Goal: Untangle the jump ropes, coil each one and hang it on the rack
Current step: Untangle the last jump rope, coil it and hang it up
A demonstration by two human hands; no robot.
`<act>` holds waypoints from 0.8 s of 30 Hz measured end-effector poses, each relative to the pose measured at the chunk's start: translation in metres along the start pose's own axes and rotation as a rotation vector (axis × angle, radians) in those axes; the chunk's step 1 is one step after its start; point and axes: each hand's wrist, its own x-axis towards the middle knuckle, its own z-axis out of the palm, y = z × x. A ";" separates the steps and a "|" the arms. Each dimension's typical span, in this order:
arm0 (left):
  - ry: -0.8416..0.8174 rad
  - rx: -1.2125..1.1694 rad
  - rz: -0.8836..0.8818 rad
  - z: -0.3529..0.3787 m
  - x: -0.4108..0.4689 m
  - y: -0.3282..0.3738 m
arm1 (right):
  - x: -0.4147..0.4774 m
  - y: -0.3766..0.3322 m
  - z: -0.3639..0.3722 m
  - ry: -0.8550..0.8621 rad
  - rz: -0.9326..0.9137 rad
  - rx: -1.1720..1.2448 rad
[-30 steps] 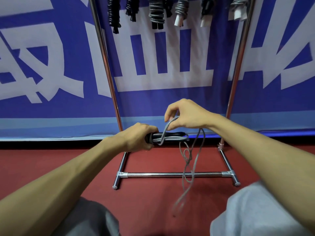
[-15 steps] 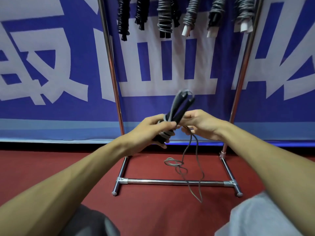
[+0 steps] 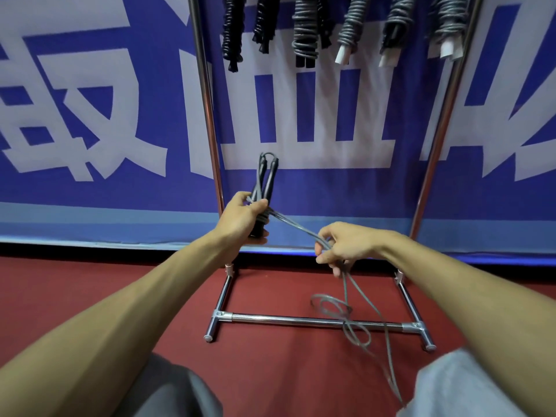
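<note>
My left hand point(image 3: 245, 216) grips the two black handles point(image 3: 266, 179) of a grey jump rope, held upright together with a few turns of cord around them. The grey cord point(image 3: 293, 225) runs taut down and right into my right hand point(image 3: 346, 246), which pinches it. Below that hand the cord's slack point(image 3: 346, 314) hangs in loose loops onto the red floor, over the rack's bottom bar. A chrome rack point(image 3: 207, 109) stands in front of me with several coiled ropes point(image 3: 305, 28) hanging from its top.
A blue and white banner point(image 3: 90, 121) covers the wall behind the rack. The rack's base bar point(image 3: 301, 320) and feet rest on the red floor point(image 3: 75, 290). My knees in grey shorts point(image 3: 451, 386) are at the bottom edge.
My left hand has turned the handles from horizontal to upright. My right hand has moved down and right from the handles, drawing the cord taut.
</note>
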 end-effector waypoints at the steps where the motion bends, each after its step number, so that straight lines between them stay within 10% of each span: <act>1: 0.051 0.045 0.033 -0.003 0.003 -0.002 | -0.002 -0.002 0.001 0.016 -0.020 0.002; 10: -0.100 1.090 0.221 -0.027 0.021 -0.038 | -0.019 -0.022 -0.009 0.053 -0.295 -0.177; 17: -0.497 1.254 0.410 -0.008 0.006 -0.033 | -0.014 -0.026 -0.014 0.414 -0.389 -0.213; 24: -0.520 1.142 0.439 -0.002 -0.009 -0.018 | -0.014 0.001 -0.028 0.646 -0.211 -0.172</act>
